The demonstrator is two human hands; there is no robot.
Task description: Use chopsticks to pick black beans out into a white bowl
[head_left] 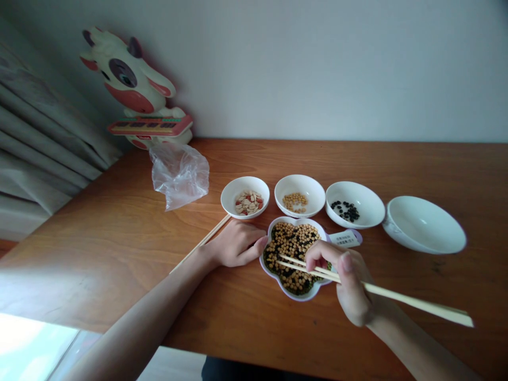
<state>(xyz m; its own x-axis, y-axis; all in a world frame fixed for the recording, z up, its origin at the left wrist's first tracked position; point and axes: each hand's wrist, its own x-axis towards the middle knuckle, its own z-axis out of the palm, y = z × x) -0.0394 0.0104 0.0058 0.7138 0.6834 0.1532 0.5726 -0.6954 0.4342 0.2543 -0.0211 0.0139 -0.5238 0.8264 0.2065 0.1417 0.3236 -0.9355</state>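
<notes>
A white, lilac-rimmed flower-shaped dish (303,297) with a labelled handle holds mixed yellow, black and green beans. My left hand (237,244) lies on the table at its left side, fingers curled, thumb against the rim. Over the dish, my right hand (349,280) is closed around a pair of wooden chopsticks (413,301). Their slightly parted tips are down among the beans; I cannot make out a bean between them. Behind stand three white bowls: one with pale and reddish flat seeds (245,181), one with yellow beans (299,181), one with black beans (369,203).
A larger white bowl (424,225) with nothing visible inside stands at the right. More chopsticks (198,246) lie partly under my left forearm. A crumpled clear plastic bag (180,174) and a cow-shaped toy keyboard (138,90) are at the back left, near a curtain (43,127).
</notes>
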